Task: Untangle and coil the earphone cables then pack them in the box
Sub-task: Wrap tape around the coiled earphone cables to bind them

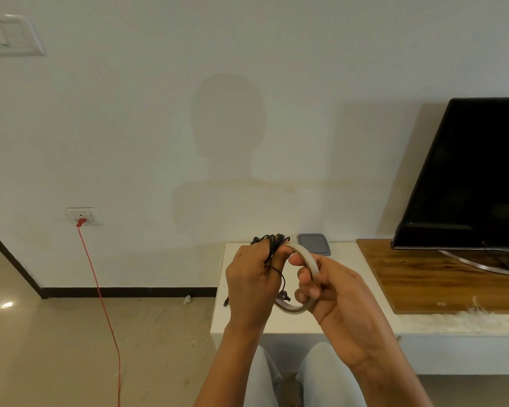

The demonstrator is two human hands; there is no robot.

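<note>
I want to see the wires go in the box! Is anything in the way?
Maybe the lid: the grey box, just behind the hands on the white table, seems closed. The left hand grips the coiled earphone cable; the right hand holds a tape roll right beside it, toward the box.

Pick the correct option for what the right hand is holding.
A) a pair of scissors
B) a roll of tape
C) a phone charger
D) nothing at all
B: the right hand has its fingers curled through and around a roll of tape, while the left hand holds the coiled black earphone cable.
</note>
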